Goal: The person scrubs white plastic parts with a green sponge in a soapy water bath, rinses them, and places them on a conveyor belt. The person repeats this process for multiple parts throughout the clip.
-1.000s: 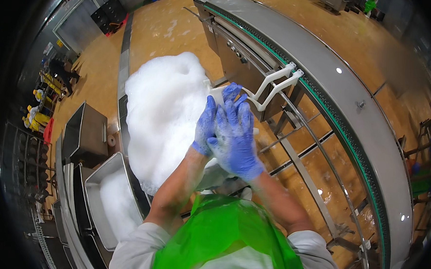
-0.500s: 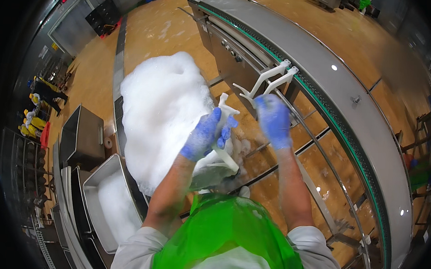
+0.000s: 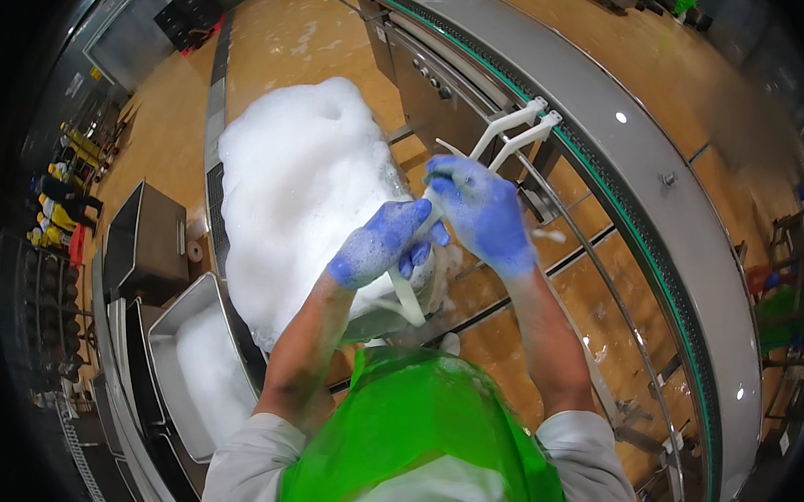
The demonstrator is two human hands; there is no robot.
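Note:
My left hand (image 3: 380,243), in a blue glove wet with suds, is closed around a white plastic bracket-like part (image 3: 406,298). The part's lower end sticks out below the fist, over the near edge of a large tub heaped with white foam (image 3: 296,191). My right hand (image 3: 479,211), also blue-gloved, is closed over the part's upper end and hides it. Whether a cloth or pad is inside that grip cannot be seen. Just beyond, two bent white arms (image 3: 528,141) hang from the conveyor's edge.
A curved steel conveyor (image 3: 686,202) with a green-edged chain runs along the right. A metal rail (image 3: 592,265) stands beside it. Grey bins (image 3: 162,348), one holding foam, are at the lower left. Several people (image 3: 64,197) stand far left on the wet, tan floor.
My right hand has moved left, away from the hanging white arms, onto the upper end of the white bracket-like part. My left hand keeps its grip on it.

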